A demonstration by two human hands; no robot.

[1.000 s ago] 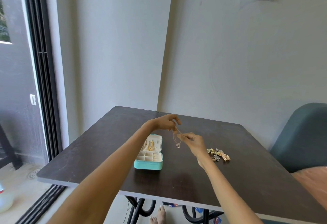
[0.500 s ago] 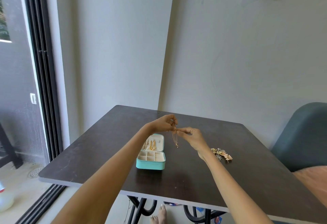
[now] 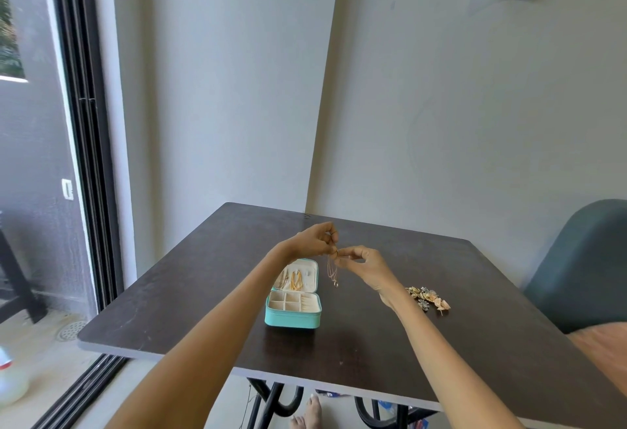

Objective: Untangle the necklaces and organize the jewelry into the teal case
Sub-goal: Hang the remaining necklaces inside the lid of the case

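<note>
Fingers of left hand (image 3: 314,240) and right hand (image 3: 361,264) pinch dangling necklace (image 3: 333,272) above teal case (image 3: 293,308).

Soft daylight fills the scene, coming from the glass door (image 3: 40,157) at nine o'clock; the walls read pale and evenly lit, without harsh highlights. The dark table (image 3: 203,293) carries a faint sheen along its nine-o'clock side and a dim shadow under the teal case (image 3: 293,320) toward six o'clock. Wide-angle distortion bends the door frame and the wall corner, which lean outward toward twelve o'clock. The forearms stretch large near six o'clock. The thin necklace (image 3: 332,272) is barely resolved, and the frame edges look slightly soft.
</note>
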